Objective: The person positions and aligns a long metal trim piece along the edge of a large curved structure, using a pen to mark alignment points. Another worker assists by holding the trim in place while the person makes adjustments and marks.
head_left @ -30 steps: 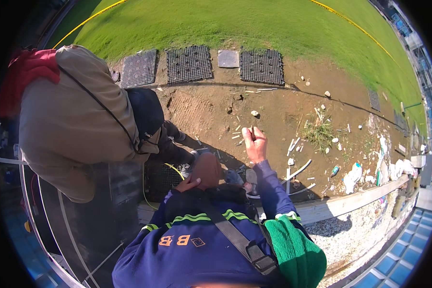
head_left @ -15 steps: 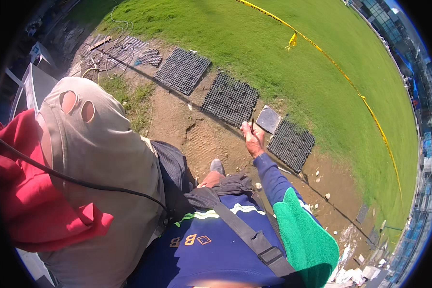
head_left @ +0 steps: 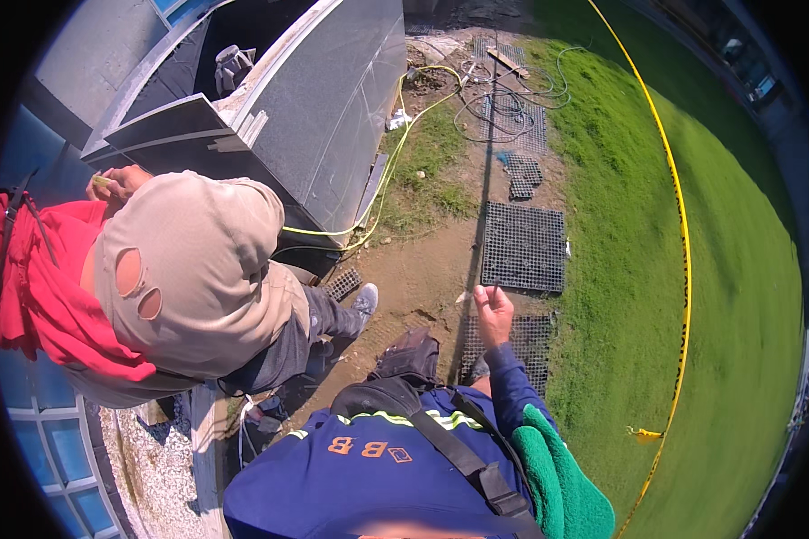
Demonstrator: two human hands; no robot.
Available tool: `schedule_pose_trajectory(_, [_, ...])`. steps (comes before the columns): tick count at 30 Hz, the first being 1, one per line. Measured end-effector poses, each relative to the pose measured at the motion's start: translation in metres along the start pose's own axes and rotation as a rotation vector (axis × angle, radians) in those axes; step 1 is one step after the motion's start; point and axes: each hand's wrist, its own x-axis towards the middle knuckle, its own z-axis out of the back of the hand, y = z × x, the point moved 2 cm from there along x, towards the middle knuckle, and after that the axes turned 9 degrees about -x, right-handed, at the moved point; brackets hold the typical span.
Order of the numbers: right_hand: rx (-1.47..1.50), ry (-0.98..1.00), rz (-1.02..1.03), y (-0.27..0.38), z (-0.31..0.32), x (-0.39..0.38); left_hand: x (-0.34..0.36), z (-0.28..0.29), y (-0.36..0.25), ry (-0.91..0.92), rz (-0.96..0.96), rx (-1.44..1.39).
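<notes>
1. One right hand (head_left: 493, 316) is raised, fingers curled and thumb close to the forefinger; whether anything is pinched there, I cannot tell. The left hand is out of view, so its state cannot be told.
2. Two large black panels lie nearest the right hand: the first grid panel (head_left: 523, 247) just beyond its fingertips, the second grid panel (head_left: 535, 346) below it, partly hidden by hand and sleeve.
3. Behind that hand, one green towel (head_left: 557, 476) hangs over the upper arm.
4. To its left, one co-worker (head_left: 202, 260) bends over in a beige shirt with two holes; one red cloth (head_left: 49, 287) hangs about the shoulders.
5. To its right runs one yellow tape (head_left: 680, 211) over the grass (head_left: 602, 225).
6. Farther beyond the hand come one small broken grid piece (head_left: 523, 175), then one loosely coiled grey hose (head_left: 505, 115) over at least two more panels.
7. Beyond the co-worker, left of the hand, stands one dark box-like structure (head_left: 333, 117).
</notes>
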Motion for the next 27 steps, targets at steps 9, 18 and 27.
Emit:
schedule_pose_trajectory(9, [-0.016, 0.079, 0.058, 0.026, 0.110, 0.174, 0.003, 0.120, -0.368, -0.927, -0.580, -0.056])
schedule_pose_trajectory(18, [-0.096, 0.009, 0.099, 0.003, 0.118, 0.406, -0.058, 0.418, -0.567, -2.113, -0.209, 0.148])
schedule_pose_trajectory(27, [-0.101, 0.057, -0.005, 0.045, 0.045, 0.580, -0.028, 0.473, -0.523, -2.209, 0.215, 0.201])
